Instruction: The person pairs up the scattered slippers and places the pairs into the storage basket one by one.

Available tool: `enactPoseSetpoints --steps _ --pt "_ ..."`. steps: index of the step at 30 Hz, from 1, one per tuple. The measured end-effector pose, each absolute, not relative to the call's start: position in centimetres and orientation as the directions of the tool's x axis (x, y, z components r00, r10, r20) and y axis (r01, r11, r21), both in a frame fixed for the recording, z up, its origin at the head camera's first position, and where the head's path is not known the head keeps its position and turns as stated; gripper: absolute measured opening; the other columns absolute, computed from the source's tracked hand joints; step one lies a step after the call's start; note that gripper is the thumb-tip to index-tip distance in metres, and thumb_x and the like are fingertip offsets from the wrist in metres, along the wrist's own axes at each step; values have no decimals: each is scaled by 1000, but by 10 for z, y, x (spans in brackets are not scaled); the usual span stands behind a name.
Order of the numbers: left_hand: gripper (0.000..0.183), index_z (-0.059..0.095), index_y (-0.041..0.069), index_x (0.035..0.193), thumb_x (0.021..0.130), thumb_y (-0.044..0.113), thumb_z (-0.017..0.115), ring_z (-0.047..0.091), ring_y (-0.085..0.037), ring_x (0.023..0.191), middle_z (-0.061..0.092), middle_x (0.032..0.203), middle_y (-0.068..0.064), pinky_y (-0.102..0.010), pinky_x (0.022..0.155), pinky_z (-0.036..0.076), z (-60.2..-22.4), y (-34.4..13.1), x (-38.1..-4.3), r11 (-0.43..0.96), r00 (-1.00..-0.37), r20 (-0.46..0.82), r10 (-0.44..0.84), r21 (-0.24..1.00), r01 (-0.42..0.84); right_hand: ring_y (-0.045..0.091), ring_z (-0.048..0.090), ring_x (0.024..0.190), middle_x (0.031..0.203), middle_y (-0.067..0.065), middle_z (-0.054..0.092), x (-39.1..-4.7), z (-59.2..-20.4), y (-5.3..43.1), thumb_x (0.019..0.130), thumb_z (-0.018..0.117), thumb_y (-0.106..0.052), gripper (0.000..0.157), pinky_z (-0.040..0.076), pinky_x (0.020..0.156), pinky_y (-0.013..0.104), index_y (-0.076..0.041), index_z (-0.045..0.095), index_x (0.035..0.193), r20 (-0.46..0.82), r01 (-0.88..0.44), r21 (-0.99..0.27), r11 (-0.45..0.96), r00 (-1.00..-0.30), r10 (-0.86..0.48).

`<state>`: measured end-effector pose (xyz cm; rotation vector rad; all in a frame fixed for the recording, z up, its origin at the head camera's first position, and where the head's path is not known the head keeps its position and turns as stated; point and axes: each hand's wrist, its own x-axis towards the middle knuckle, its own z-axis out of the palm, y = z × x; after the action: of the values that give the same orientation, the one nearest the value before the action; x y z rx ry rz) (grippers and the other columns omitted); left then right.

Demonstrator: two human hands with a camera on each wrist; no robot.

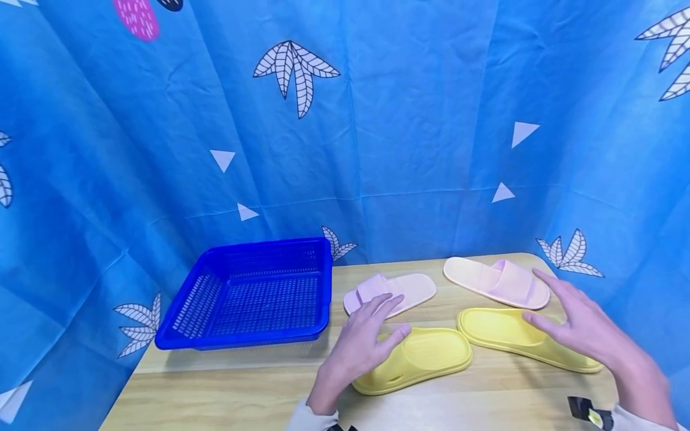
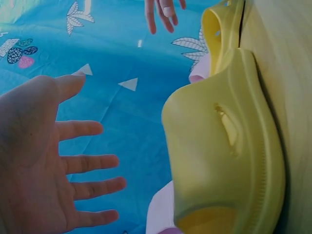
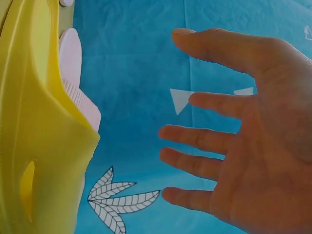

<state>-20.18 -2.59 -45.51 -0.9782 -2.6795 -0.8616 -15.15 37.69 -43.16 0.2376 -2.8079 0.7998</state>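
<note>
My left hand [image 1: 362, 341] hovers over the left yellow slipper [image 1: 431, 353], fingers spread and holding nothing. The left wrist view shows its palm beside that slipper's closed upper, which has a slot in its side. My right hand [image 1: 584, 326] is held above the right yellow slipper [image 1: 496, 326], with thumb and fingers apart and nothing in them; it hides part of the slipper's upper. Behind the yellow pair lie two pale pink slippers with ribbed straps. The left pink slipper [image 1: 415, 288] is partly covered by my left fingertips; the right pink slipper [image 1: 463, 270] reaches close to my right fingertips.
A blue plastic basket [image 1: 323, 287] with perforated walls stands on the left of the wooden table [image 1: 226, 392]. Nothing lies inside it. A blue patterned curtain [image 1: 409, 120] hangs behind the table and round its sides.
</note>
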Motion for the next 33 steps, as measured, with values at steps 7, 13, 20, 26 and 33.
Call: enactPoseSetpoints --steps 7,13,20,26,33 --pt "62 50 25 152 103 62 43 50 -28 138 52 152 -8 -55 106 44 -465 -23 -202 624 -770 285 571 458 633 67 32 131 149 40 37 -156 -439 377 88 81 -32 92 24 94 83 0 30 158 209 -207 -484 851 -971 -117" --pt "67 49 24 154 101 66 43 50 -27 138 52 152 -7 -54 108 42 -475 -23 -206 634 -774 223 592 464 619 64 38 127 146 41 40 -158 -445 377 87 82 -35 88 30 90 83 4 38 153 168 -202 -454 868 -976 -139" --pt "75 47 25 155 95 70 52 50 -26 138 50 153 -7 -49 108 44 -479 -22 -206 646 -762 147 630 445 620 64 39 127 143 40 45 -162 -454 378 78 89 -35 90 33 93 78 6 46 146 155 -224 -456 861 -973 -171" --pt "84 47 23 155 88 73 62 47 -25 141 48 155 -5 -48 110 41 -483 -22 -207 648 -753 79 653 457 610 64 44 123 137 42 48 -165 -461 378 71 93 -36 95 37 94 75 8 48 143 135 -234 -449 862 -972 -193" --pt "96 43 25 157 79 74 71 45 -23 141 46 157 -1 -50 108 43 -493 -22 -208 662 -742 4 671 448 601 64 46 121 134 44 49 -164 -467 382 65 96 -34 101 40 93 73 12 48 141 68 -200 -461 865 -979 -190"
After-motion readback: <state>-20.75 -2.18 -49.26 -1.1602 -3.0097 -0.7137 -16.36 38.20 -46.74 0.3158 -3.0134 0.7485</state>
